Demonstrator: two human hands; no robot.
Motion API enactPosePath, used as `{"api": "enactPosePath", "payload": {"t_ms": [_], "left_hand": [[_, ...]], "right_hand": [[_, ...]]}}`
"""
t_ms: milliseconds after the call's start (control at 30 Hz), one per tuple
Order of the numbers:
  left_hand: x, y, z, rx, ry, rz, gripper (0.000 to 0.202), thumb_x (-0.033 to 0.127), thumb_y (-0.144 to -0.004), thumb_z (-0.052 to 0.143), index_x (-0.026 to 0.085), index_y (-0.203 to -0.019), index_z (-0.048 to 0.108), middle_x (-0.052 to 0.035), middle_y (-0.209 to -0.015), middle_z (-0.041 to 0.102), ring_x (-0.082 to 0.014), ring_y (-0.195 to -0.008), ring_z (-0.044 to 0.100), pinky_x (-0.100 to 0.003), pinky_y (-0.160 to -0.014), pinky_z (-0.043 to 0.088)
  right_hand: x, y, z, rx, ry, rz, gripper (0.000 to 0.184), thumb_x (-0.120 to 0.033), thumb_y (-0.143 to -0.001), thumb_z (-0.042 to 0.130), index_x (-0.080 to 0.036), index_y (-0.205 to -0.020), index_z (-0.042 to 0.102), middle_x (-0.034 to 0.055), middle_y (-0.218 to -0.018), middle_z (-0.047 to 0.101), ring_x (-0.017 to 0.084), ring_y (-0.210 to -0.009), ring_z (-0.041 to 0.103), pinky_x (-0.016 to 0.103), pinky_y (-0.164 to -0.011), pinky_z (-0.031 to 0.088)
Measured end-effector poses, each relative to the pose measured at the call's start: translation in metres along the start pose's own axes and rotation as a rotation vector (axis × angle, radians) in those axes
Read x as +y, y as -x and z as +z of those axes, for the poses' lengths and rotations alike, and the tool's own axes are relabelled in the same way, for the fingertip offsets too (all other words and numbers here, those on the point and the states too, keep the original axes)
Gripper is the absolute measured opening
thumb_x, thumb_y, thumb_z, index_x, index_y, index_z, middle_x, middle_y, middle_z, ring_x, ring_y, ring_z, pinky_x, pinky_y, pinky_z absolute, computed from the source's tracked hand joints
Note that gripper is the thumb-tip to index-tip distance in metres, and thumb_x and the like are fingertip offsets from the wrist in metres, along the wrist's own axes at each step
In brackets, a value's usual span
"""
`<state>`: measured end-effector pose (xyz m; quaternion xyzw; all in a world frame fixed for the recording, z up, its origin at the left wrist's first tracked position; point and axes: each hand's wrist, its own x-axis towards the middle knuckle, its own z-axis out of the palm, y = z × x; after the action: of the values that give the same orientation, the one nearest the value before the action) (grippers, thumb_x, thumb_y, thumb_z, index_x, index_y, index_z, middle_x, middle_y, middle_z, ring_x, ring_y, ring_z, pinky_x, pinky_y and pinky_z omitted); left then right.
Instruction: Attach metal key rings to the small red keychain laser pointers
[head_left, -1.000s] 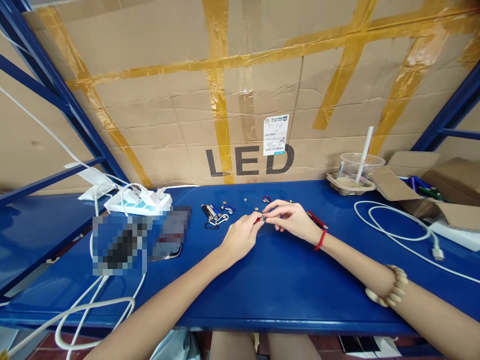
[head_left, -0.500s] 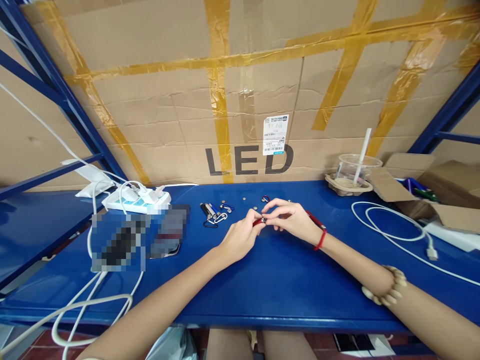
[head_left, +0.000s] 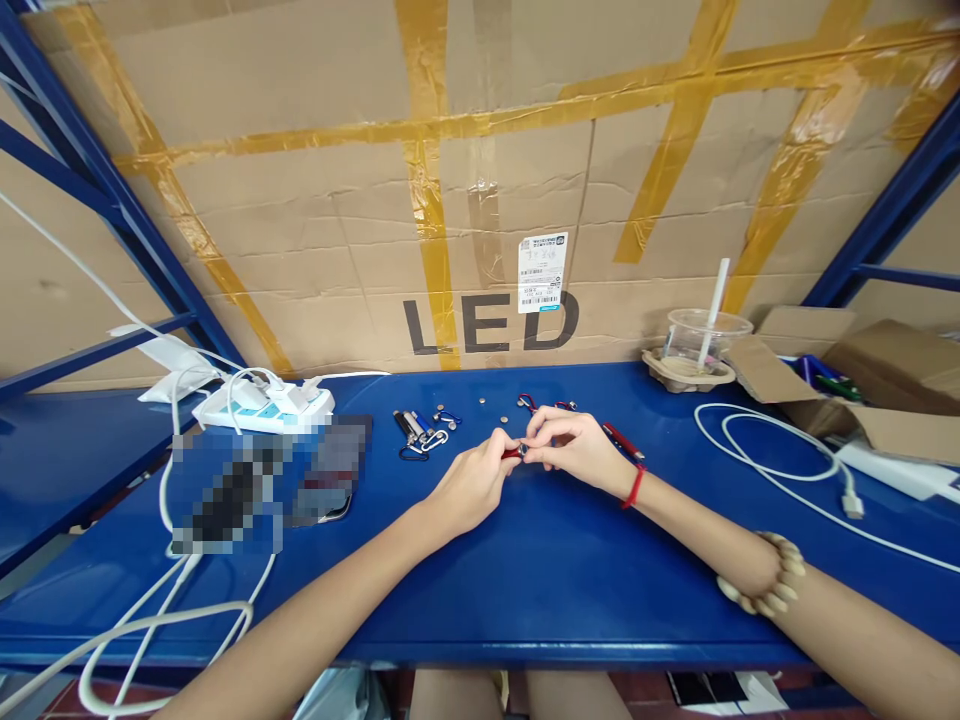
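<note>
My left hand pinches a small red keychain flashlight between thumb and fingers. At the flashlight's silver end, my right hand has its thumb and fingertips pressed together; the small part between them is mostly hidden. Left of the hands lie several mini flashlights in black, silver and blue, with a white carabiner clip beside them. Beyond my fingers are small round button-like discs and a red clip. Another red tube rests behind my right wrist.
A white power strip with cables and a blurred phone-like object occupy the left of the blue table. To the right are a plastic cup with straw, a coiled white cable and an open cardboard box. A large carton stands behind.
The view has shifted slightly. My right fingers have drawn in closer around the flashlight's end, and more of the red tube behind my wrist shows. Both hands stay together at the flashlight.
</note>
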<state>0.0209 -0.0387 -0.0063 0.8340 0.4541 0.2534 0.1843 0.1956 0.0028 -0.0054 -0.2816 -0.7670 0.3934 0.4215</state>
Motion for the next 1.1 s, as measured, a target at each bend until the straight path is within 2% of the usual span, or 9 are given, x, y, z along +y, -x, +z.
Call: {"api": "enactPosePath", "payload": {"t_ms": [200,300,567,733,900,1100], "left_hand": [[-0.004,-0.002,0.002,0.068,-0.090,0.053,0.007,0.020,-0.087,0.032,0.020,-0.082,0.036,-0.0066,-0.093,0.060,-0.0183,-0.087,0.059,-0.028,-0.069,0.046],[-0.006,-0.003,0.003,0.097,-0.107,0.067,0.009,0.021,-0.088,0.033,0.019,-0.081,0.038,-0.0064,-0.092,0.060,-0.0183,-0.092,0.058,-0.028,-0.073,0.046],[-0.010,-0.006,0.003,0.139,-0.219,0.119,0.014,0.024,-0.090,0.033,0.018,-0.082,0.043,-0.0049,-0.085,0.059,-0.0165,-0.083,0.058,-0.027,-0.073,0.045],[-0.012,-0.007,0.003,0.092,-0.257,0.106,0.012,0.023,-0.090,0.033,0.018,-0.087,0.044,-0.0044,-0.093,0.060,-0.0161,-0.085,0.057,-0.026,-0.072,0.046],[-0.012,-0.008,0.003,0.060,-0.316,0.092,0.016,0.026,-0.090,0.032,0.019,-0.094,0.047,-0.0043,-0.093,0.061,-0.0168,-0.085,0.058,-0.026,-0.069,0.046],[-0.011,-0.009,0.001,0.074,-0.287,0.103,0.021,0.026,-0.091,0.031,0.019,-0.097,0.049,-0.0044,-0.096,0.061,-0.0158,-0.090,0.058,-0.026,-0.075,0.045]], "right_hand": [[0.004,0.001,0.002,0.032,0.046,-0.009,0.030,-0.045,-0.062,0.069,-0.016,-0.057,0.064,0.0022,-0.065,0.052,0.009,-0.049,0.049,0.023,-0.044,0.043],[0.003,0.000,0.004,0.071,0.043,0.012,0.034,-0.047,-0.060,0.069,-0.015,-0.054,0.061,0.0017,-0.063,0.052,0.008,-0.047,0.048,0.022,-0.043,0.041],[0.005,-0.001,0.006,0.086,0.001,0.132,0.034,-0.046,-0.057,0.071,-0.013,-0.057,0.060,0.0007,-0.065,0.052,0.006,-0.039,0.048,0.021,-0.036,0.039],[0.008,-0.002,0.005,0.054,-0.044,0.218,0.034,-0.046,-0.056,0.071,-0.013,-0.060,0.062,0.0011,-0.066,0.053,0.006,-0.039,0.049,0.018,-0.033,0.039],[0.008,-0.004,0.004,0.036,-0.054,0.268,0.034,-0.045,-0.057,0.071,-0.013,-0.058,0.061,-0.0004,-0.058,0.052,0.005,-0.038,0.046,0.017,-0.033,0.037],[0.010,-0.005,0.004,0.036,-0.071,0.295,0.034,-0.046,-0.057,0.070,-0.013,-0.059,0.061,-0.0022,-0.049,0.049,0.006,-0.038,0.044,0.018,-0.033,0.036]]}}
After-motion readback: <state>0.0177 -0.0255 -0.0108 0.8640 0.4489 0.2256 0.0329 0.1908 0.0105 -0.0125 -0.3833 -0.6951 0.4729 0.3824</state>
